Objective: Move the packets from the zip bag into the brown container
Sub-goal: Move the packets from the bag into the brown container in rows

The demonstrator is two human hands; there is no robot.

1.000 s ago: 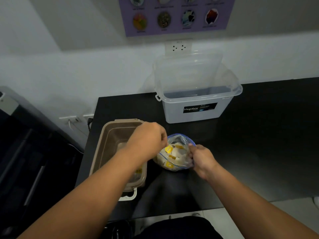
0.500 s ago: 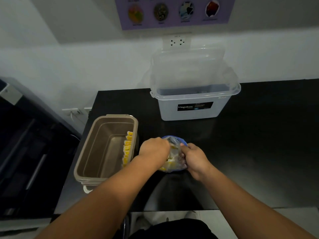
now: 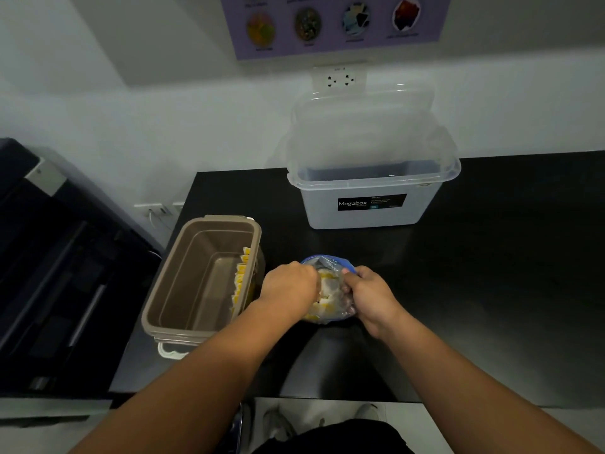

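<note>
The right hand (image 3: 368, 298) grips the zip bag (image 3: 328, 262) by its right side, steadying the mouth, while the left hand (image 3: 289, 286), curled, digs among the packets (image 3: 327, 291) inside, grasp unseen; others already line the brown container (image 3: 183, 276), just left of the bag

1 zip bag (image 3: 327, 261), 1 brown container (image 3: 190, 273) at 9 o'clock, 1 Megabox bin (image 3: 370, 220) at 1 o'clock, 1 left hand (image 3: 289, 286), 1 right hand (image 3: 370, 294), packets (image 3: 240, 280) uncountable.
</note>
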